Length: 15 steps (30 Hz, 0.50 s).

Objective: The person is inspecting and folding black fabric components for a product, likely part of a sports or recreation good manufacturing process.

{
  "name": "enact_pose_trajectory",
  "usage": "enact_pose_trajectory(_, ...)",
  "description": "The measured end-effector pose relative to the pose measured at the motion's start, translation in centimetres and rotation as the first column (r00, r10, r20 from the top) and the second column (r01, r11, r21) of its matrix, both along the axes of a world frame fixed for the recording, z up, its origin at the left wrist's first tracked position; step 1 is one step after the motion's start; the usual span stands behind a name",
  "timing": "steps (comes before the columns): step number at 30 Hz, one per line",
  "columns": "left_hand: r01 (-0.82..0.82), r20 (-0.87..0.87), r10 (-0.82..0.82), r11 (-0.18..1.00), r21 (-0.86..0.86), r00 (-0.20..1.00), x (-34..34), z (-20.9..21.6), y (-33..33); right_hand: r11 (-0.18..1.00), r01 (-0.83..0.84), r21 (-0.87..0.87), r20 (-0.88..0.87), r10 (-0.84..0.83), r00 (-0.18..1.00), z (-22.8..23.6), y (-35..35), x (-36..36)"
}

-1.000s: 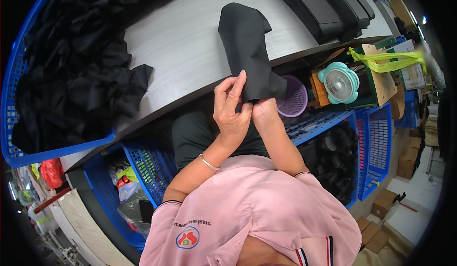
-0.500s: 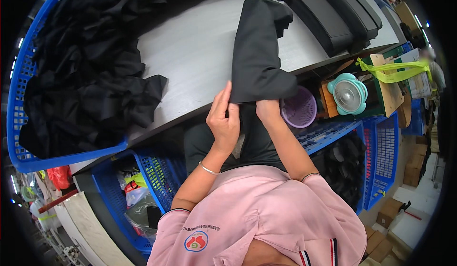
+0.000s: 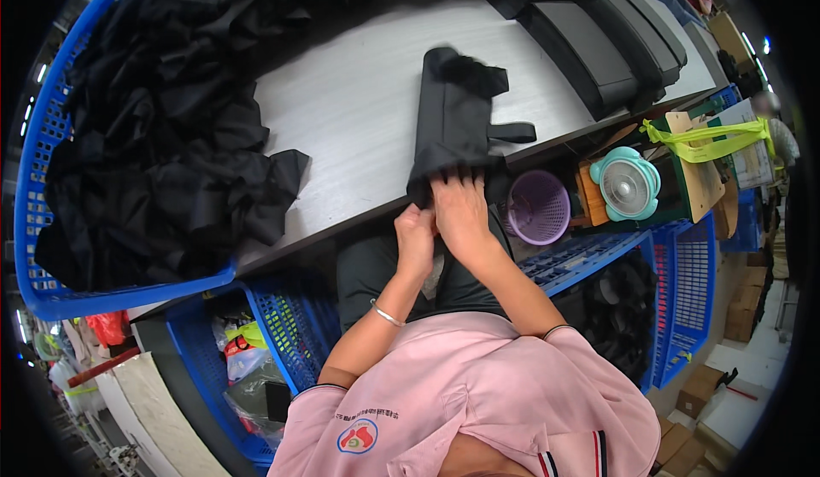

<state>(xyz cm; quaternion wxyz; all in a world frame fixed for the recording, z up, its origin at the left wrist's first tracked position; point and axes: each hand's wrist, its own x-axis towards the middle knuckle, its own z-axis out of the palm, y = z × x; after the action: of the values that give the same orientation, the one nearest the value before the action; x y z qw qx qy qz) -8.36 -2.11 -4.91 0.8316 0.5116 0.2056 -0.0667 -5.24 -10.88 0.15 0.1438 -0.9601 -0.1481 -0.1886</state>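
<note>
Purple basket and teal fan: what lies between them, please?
In the head view, an orange-brown wooden piece shows between the purple basket and the teal fan, partly hidden by the fan.

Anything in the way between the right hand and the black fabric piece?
Nothing visible: the right hand meets the near end of the black fabric piece. The left hand is close beside it.

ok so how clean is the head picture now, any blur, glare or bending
Head view: the black fabric piece looks smeared at its far end, probably motion; a small lamp glares at upper right; the black cloth heap loses fold detail; the blue basket bows at left; corners go black.
</note>
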Motion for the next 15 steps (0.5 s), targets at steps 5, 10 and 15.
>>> enact_pose_trajectory(5,0.096,0.099,-0.084,0.988,-0.125,0.992,-0.5,-0.8,-0.6,0.999,-0.019,0.034,-0.417,0.031,0.908,-0.6,0.3,0.1)
enact_pose_trajectory(10,0.177,0.097,-0.16,0.964,-0.197,0.982,-1.2,-1.0,-0.4,0.987,-0.132,-0.087,0.069,0.138,0.988,-2.1,-1.5,0.3)
enact_pose_trajectory(15,-0.156,0.123,0.158,0.987,-0.033,0.98,-1.0,0.2,0.6,0.989,-0.137,-0.052,-0.138,0.129,0.982,-2.4,-2.5,-1.0)
